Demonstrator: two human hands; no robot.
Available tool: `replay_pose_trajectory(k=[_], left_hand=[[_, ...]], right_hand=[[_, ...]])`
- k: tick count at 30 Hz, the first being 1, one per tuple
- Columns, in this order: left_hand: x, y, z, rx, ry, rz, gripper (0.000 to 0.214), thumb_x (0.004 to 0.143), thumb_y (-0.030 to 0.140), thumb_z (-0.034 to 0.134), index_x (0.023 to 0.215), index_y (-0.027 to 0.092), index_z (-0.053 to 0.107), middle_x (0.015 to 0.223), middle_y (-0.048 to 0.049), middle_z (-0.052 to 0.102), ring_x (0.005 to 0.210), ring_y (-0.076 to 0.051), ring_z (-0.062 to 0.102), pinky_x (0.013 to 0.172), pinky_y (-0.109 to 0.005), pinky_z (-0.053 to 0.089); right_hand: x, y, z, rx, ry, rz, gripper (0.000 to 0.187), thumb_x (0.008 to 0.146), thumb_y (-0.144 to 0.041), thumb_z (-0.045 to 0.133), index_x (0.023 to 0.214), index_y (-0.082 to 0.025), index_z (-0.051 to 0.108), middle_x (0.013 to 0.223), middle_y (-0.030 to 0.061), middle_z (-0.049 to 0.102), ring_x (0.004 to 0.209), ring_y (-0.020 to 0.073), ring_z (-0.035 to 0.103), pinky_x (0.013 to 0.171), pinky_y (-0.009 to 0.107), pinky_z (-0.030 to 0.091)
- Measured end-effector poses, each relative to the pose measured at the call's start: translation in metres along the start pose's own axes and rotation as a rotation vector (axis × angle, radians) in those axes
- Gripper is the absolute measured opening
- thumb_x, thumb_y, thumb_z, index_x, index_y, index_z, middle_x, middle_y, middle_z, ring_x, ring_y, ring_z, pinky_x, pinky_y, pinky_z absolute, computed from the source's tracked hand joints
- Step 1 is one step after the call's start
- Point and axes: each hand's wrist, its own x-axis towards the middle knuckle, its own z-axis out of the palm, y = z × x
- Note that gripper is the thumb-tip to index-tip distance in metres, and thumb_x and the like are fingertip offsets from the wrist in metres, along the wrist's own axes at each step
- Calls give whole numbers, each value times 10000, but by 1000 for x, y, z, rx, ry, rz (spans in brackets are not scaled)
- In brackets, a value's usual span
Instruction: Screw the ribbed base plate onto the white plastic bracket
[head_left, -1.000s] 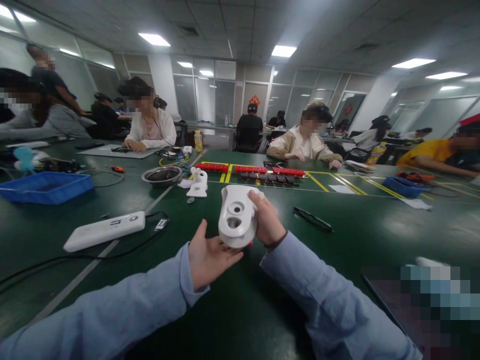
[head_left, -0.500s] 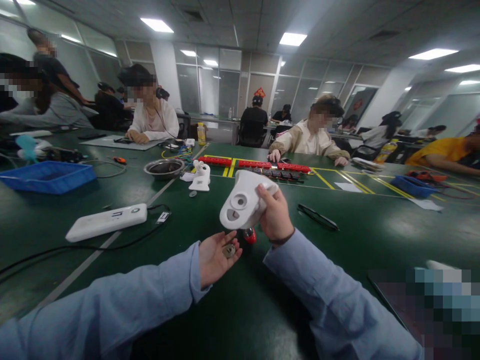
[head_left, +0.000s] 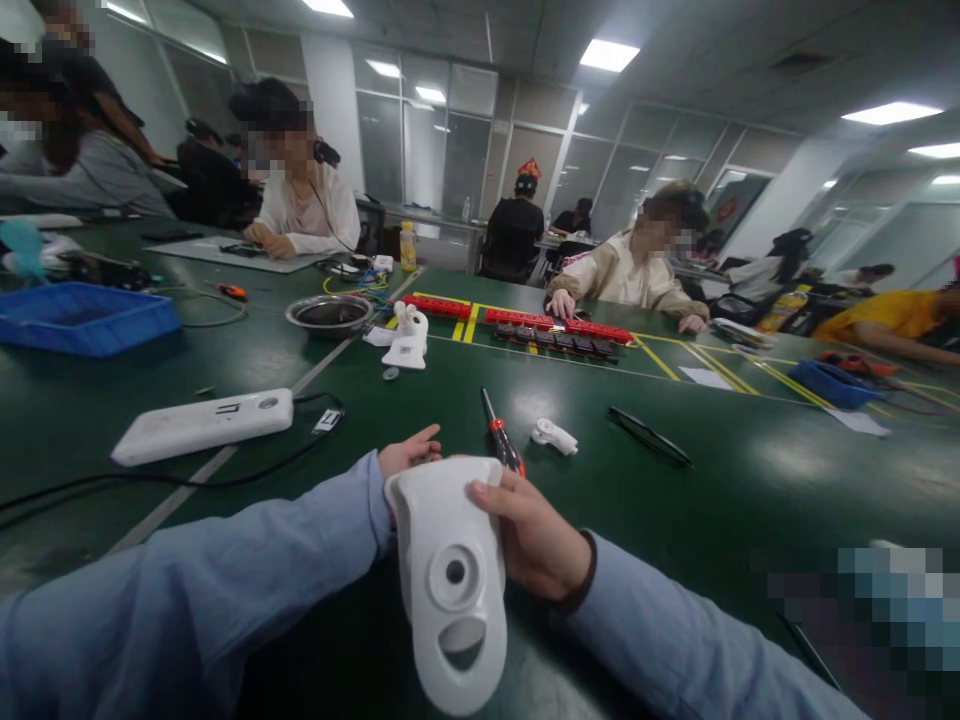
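My right hand grips a white plastic housing by its side, thumb pressed on the face. The housing has a round recess with a dark hole and a half-moon opening, and its rounded end points down towards me. Behind its upper left edge is my left hand, with some fingers stretched out; its palm is hidden, so I cannot tell what lies there. Just beyond the hands a screwdriver with a red and black handle lies on the table. A small white plastic part is to its right.
Black tweezers lie to the right. Leftward are a white elongated device with a black cable, a metal bowl, a white bracket-like part and a blue tray. Red strips lie farther back, before a co-worker.
My right hand has brought the housing down and closer, turning its rounded end downward. It now covers much of my left hand and the small round metal piece seen in that palm.
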Motion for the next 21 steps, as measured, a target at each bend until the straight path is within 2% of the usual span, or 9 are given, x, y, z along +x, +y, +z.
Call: replay_pose_trajectory(k=[3, 6, 10, 12, 15, 18, 21], left_hand=[[6, 11, -6, 44, 72, 85, 377, 802, 8, 279, 1158, 103, 357, 460, 69, 430, 333, -62, 417, 355, -162, 333], [7, 20, -10, 117, 49, 218, 266, 829, 110, 271, 1044, 139, 426, 384, 106, 310, 272, -47, 277, 308, -141, 223], [7, 24, -12, 362, -34, 375, 213, 824, 192, 327, 872, 146, 530, 311, 96, 313, 235, -51, 181, 284, -168, 119], [6, 24, -14, 524, -84, 434, 210, 805, 222, 400, 831, 123, 584, 290, 74, 361, 243, -51, 227, 301, -172, 134], [2, 24, -20, 935, -188, 622, 319, 811, 344, 410, 905, 129, 627, 309, 56, 409, 306, -64, 342, 380, -176, 248], [-2, 29, -28, 1388, -310, 827, 544, 817, 532, 260, 1022, 162, 603, 365, 43, 448, 379, -91, 430, 468, -208, 321], [-5, 36, -34, 1753, -493, 970, 813, 701, 723, 172, 1138, 142, 538, 439, 19, 498, 411, -115, 471, 473, -230, 336]], right_hand=[[4, 13, -2, 60, 52, 55, 358, 648, -251, 677, 949, -112, 540, 758, 50, 632, 657, 154, 594, 617, 255, 459], [10, 17, -5, 54, 154, 37, 363, 677, -296, 647, 965, -113, 523, 755, 57, 630, 679, 175, 598, 628, 285, 462], [19, 15, -12, -198, 252, 11, 371, 685, -373, 625, 930, -117, 518, 733, 47, 615, 654, 161, 591, 621, 278, 462], [19, 4, -16, -424, 273, 79, 441, 670, -404, 640, 988, -131, 500, 697, 26, 605, 572, 149, 574, 550, 266, 449], [12, -30, -21, -1029, 354, 137, 553, 651, -404, 666, 1105, -164, 463, 602, -6, 583, 420, 132, 509, 443, 248, 379], [3, -68, -29, -1621, 487, -52, 299, 751, -400, 553, 946, -175, 578, 594, 8, 580, 455, 128, 515, 480, 245, 359], [3, -88, -48, -1829, 617, -238, 227, 800, -369, 480, 806, -182, 610, 645, 25, 590, 592, 152, 548, 555, 254, 360]])
